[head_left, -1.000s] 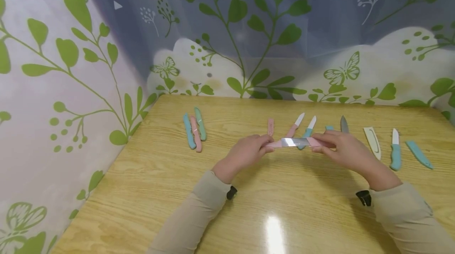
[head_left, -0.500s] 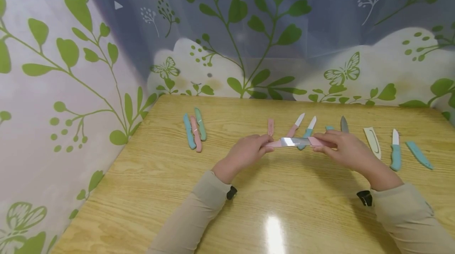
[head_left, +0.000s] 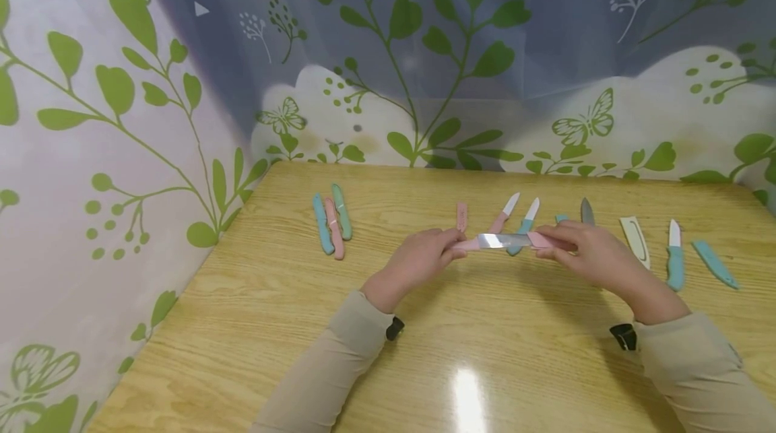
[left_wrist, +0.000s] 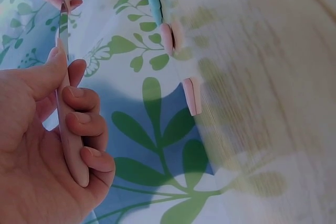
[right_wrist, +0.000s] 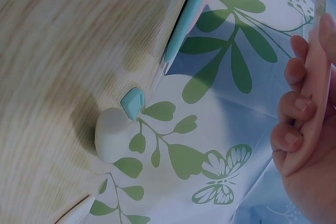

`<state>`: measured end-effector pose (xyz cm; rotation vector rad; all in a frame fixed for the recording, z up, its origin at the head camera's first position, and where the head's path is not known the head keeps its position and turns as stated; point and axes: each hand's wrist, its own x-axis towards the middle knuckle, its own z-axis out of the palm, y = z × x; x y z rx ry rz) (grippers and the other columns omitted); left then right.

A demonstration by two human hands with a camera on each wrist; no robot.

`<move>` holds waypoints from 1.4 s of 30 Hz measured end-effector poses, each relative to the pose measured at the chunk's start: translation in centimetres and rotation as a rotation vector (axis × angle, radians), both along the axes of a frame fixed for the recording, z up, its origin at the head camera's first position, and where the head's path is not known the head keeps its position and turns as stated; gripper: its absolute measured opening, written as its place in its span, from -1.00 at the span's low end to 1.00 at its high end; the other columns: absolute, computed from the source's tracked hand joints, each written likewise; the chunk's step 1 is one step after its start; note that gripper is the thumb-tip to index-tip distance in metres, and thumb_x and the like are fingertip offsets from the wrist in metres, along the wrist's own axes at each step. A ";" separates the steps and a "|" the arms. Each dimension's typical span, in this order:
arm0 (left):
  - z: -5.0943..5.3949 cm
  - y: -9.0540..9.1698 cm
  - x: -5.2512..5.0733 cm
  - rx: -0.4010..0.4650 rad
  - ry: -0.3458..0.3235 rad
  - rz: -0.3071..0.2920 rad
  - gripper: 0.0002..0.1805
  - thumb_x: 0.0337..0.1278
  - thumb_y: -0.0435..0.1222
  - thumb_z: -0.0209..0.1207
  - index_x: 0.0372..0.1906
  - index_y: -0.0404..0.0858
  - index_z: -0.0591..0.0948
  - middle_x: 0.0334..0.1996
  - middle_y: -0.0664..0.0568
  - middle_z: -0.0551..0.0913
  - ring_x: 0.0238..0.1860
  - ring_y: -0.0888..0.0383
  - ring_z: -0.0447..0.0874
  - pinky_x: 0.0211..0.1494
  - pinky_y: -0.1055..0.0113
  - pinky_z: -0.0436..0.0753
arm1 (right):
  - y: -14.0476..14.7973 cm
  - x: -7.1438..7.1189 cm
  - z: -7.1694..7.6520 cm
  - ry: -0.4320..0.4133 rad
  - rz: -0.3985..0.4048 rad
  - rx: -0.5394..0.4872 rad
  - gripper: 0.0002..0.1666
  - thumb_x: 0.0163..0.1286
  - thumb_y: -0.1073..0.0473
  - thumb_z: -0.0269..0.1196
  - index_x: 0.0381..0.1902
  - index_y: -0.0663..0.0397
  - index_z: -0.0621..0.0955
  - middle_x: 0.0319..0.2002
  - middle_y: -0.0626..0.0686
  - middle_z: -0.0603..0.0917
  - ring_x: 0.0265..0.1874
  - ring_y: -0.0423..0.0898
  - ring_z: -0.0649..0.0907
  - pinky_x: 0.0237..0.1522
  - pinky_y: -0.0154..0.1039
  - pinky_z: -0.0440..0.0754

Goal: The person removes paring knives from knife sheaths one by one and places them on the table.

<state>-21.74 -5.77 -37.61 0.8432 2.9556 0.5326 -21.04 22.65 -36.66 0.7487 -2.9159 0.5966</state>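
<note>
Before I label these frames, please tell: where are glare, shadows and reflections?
Head view: glare on the table near the picture's bottom, a shine on the pink knife, soft shadow below the right hand; left wrist view: dim, with leaf reflections on a hazy table; right wrist view: also dim, soft shadow beside the white rounded piece.

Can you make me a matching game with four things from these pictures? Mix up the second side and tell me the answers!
Column one:
1. Left hand
2. Cream sheath
3. Green knife
4. Table

Column two:
A. Wood-grained
B. Grouped with a blue knife and a pink knife
C. Gripping a pink piece
D. Beside a white-bladed, blue-handled knife

Pairs: 1-C, 2-D, 3-B, 4-A
</note>
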 end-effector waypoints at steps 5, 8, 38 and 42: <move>0.0 0.0 0.0 -0.004 0.007 0.000 -0.69 0.37 -0.06 0.05 0.08 -0.06 0.58 -0.15 0.09 0.70 -0.17 0.19 0.63 -0.02 0.27 0.57 | 0.1 0.0 0.0 -0.007 -0.003 0.001 -0.52 0.35 0.13 0.28 0.15 0.28 0.58 0.01 0.33 0.62 0.03 0.36 0.57 0.00 0.25 0.51; 0.0 0.0 0.0 -0.003 0.021 -0.003 -0.69 0.37 -0.06 0.05 0.08 -0.07 0.58 -0.16 0.07 0.70 -0.15 0.17 0.65 -0.02 0.26 0.58 | 0.2 -0.1 0.0 -0.005 -0.002 -0.001 -0.50 0.35 0.09 0.28 0.15 0.28 0.58 0.00 0.32 0.63 -0.03 0.31 0.61 -0.04 0.21 0.53; 0.2 -0.2 -0.1 -0.001 0.009 0.014 -0.66 0.37 -0.04 0.04 0.10 -0.08 0.58 -0.16 0.07 0.70 -0.19 0.17 0.62 -0.06 0.24 0.57 | 0.7 -0.5 -0.1 -0.010 -0.026 -0.023 -0.47 0.33 0.00 0.29 0.12 0.27 0.60 -0.11 0.22 0.67 -0.32 -0.01 0.61 -0.25 -0.03 0.53; 0.2 -0.2 -0.1 0.005 0.013 0.013 -0.67 0.37 -0.05 0.05 0.09 -0.08 0.58 -0.18 0.06 0.70 -0.21 0.16 0.61 -0.08 0.23 0.57 | 0.7 -0.4 0.0 -0.015 -0.032 -0.022 -0.47 0.33 0.00 0.29 0.12 0.26 0.60 -0.08 0.24 0.66 -0.28 0.04 0.63 -0.24 0.00 0.54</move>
